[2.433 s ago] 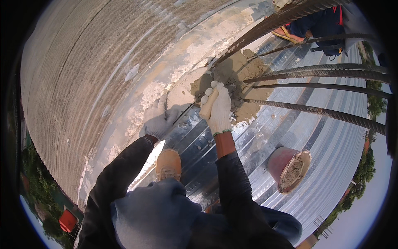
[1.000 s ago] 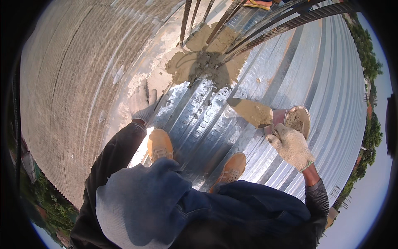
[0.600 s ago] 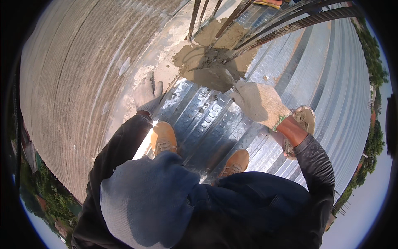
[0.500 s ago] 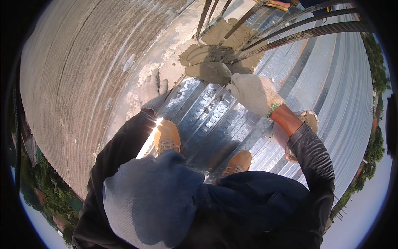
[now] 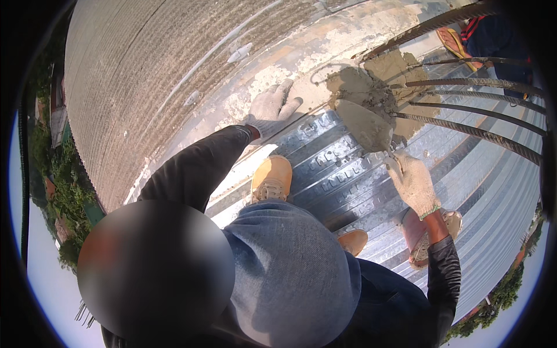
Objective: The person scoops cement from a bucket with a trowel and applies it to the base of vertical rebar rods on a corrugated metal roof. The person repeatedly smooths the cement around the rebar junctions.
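My right hand (image 5: 415,182), in a pale knitted glove, grips the handle of a trowel (image 5: 364,124). The wide grey blade lies over wet mortar (image 5: 400,64) spread around the feet of several ribbed steel bars (image 5: 476,130). My left hand (image 5: 271,108), gloved the same way, leans on the whitish concrete edge (image 5: 325,58) with its fingers stretched and the thumb apart. It holds nothing. Below my right wrist stands a pinkish container (image 5: 419,232) smeared with mortar, partly hidden by the forearm.
Ribbed metal decking (image 5: 342,168) spreads under my tan shoes (image 5: 272,177) and off to the right. A rough, ridged grey surface (image 5: 145,75) rises on the left. At the upper right is another person's sandalled foot (image 5: 455,43), beyond the bars.
The view has shifted, so bars and mortar appear farther right. The trowel blade has turned, its handle now pointing more toward me. My left hand still rests on the concrete edge.
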Available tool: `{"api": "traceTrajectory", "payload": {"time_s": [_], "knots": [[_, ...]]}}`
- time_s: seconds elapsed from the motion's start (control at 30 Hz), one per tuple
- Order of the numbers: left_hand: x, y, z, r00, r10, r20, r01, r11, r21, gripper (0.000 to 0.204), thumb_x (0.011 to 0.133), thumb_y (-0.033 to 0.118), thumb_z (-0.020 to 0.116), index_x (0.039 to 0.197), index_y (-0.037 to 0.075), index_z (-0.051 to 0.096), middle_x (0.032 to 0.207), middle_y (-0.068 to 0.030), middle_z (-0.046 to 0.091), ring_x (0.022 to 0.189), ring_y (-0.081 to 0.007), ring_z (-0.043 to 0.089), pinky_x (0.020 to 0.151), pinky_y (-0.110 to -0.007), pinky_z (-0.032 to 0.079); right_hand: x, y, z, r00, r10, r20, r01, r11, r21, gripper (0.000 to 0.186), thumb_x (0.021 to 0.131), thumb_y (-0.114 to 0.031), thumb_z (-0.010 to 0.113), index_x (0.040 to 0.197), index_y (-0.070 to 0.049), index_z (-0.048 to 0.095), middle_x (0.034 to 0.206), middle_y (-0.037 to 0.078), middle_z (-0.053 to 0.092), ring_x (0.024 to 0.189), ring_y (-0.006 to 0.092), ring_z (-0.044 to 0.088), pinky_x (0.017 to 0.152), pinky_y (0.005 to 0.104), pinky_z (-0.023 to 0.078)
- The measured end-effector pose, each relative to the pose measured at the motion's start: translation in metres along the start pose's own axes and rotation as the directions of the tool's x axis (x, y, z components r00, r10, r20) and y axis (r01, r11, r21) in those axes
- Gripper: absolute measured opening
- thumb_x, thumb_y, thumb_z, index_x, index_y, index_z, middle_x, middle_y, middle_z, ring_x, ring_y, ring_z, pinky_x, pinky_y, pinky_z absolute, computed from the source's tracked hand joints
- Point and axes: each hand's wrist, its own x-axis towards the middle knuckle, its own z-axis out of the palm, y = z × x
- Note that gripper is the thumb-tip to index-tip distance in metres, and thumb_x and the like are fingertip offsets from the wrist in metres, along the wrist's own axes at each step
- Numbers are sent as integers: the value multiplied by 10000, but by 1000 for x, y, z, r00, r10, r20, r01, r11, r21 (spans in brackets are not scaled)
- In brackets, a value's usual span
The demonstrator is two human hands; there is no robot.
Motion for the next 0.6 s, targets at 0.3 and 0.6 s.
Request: {"api": "traceTrajectory", "payload": {"time_s": [0.3, 0.6], "knots": [[-136, -121, -58, 940, -249, -233, 256, 967, -1, 746, 1130, 494, 689, 1702, 31, 565, 1652, -289, 633, 1534, -456, 600, 1289, -530, 464, -82, 7, 29, 980, 176, 95, -190, 966, 176, 496, 1182, -487, 678, 1187, 8, 705, 831, 237, 614, 718, 354, 544, 711, 480, 519], [-236, -140, -12, 831, -317, -456, 457, 857, 237, 646, 1058, 486, 731, 1458, -21, 719, 1262, -241, 748, 1180, -454, 701, 1100, -571, 504, -87, 2, 23, 980, 171, 103, -189, 961, 203, 451, 1169, -419, 700, 1237, 26, 707, 938, 246, 688, 787, 337, 601, 767, 467, 549]]}}
